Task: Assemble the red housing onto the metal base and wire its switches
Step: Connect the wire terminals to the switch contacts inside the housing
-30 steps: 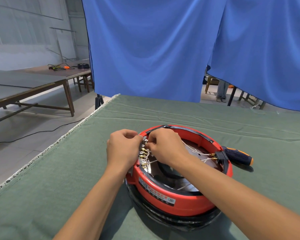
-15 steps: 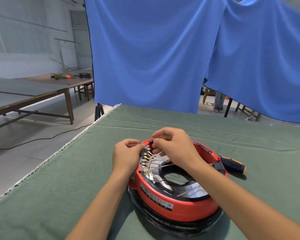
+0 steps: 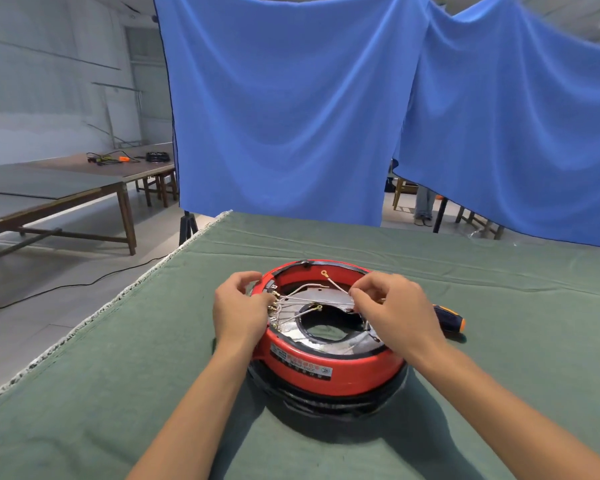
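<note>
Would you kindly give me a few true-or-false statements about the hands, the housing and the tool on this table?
1. The right hand pinches a wire over the red housing. True.
2. The screwdriver lies left of the housing. False: it lies to the right, behind the right hand.
3. The left hand is at the housing's left rim. True.
4. The table is covered with a blue cloth. False: the green cloth covers it; blue curtains hang behind.

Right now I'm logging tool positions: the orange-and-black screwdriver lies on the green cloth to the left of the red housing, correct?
Not quite. The head view shows the screwdriver on the green cloth to the right of the red housing, just past the right hand, not to the left.
</note>
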Motion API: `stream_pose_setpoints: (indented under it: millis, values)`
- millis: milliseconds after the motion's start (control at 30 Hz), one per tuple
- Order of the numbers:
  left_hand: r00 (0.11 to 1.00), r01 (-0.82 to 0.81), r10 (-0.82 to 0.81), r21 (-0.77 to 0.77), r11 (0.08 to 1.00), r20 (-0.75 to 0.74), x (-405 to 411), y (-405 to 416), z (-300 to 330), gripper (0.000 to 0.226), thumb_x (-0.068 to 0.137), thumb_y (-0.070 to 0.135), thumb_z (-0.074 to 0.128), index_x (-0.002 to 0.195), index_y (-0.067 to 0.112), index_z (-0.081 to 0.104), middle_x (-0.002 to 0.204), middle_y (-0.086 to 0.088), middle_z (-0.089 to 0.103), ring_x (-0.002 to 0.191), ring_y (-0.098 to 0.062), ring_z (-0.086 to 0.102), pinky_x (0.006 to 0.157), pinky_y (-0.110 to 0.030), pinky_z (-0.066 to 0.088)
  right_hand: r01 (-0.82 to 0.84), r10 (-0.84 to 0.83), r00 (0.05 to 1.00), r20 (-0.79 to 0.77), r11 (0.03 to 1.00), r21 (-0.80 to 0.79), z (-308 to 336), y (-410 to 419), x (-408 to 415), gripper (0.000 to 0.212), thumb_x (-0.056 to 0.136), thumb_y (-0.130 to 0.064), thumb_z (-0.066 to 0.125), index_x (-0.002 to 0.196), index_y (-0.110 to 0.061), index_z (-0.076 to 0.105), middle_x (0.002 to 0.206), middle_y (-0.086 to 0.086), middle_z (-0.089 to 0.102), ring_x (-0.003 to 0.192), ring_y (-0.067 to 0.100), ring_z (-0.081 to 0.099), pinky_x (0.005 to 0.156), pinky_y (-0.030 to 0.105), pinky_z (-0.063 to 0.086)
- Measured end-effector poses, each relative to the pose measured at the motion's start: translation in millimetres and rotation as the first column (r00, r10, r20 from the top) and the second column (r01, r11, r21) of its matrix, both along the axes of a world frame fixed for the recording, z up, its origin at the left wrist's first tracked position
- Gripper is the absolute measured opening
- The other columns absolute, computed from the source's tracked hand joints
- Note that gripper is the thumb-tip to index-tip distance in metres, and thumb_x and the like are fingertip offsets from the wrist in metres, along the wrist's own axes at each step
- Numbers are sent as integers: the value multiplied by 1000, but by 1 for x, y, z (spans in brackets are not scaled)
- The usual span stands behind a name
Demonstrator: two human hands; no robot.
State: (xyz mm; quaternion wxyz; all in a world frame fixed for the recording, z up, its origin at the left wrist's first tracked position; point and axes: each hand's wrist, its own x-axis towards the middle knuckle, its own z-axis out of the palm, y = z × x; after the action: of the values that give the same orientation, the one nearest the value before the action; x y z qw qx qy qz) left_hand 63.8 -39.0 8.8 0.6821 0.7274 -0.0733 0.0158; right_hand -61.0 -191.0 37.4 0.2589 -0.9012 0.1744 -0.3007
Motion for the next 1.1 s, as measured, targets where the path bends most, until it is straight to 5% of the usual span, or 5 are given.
stream_pose_setpoints:
  millis: [200,333,567,800,1100]
  values:
    - [749,-206,-80,346,916,658,-31,0,6,9,81,12,60,84,13,68,90,-1,65,95,-23,53,81,-33,42,34,-37,998,58,998,49,-16,-3,6,19,84,-21,59,66,-25,63,61,-3,64,70,16,57,65,32,43]
    - [605,-148,-323,502,852,728,-61,-20,7,16,79,19,56,68,10,65,70,-2,64,72,-24,56,65,-37,46,1,-8,998,70,996,93,-13,-4,12,17,83,-17,59,67,-20,65,62,-1,66,67,16,60,67,32,45]
    - [676,-162,-236,453,877,698,-58,-18,-1,24,83,25,49,66,14,62,48,2,56,47,-21,53,46,-29,34,93,-171,936,307,963,252,-15,-36,-13,18,88,-15,55,70,-18,54,65,-4,57,68,18,53,62,31,40]
    - [707,-133,-205,412,902,677,-56,-18,-3,23,82,25,50,67,15,64,46,5,55,42,-17,49,42,-24,31,129,-101,896,-433,991,37,-45,-68,-40,8,74,-30,63,79,-27,57,92,-5,64,92,19,57,81,32,48]
    - [714,-118,-222,426,897,664,-58,-18,-4,26,83,27,47,66,18,63,46,8,52,42,-7,43,41,-20,27,61,-116,711,-694,993,-103,-22,-71,-50,12,78,-18,62,67,-23,61,76,0,63,80,19,59,55,21,40]
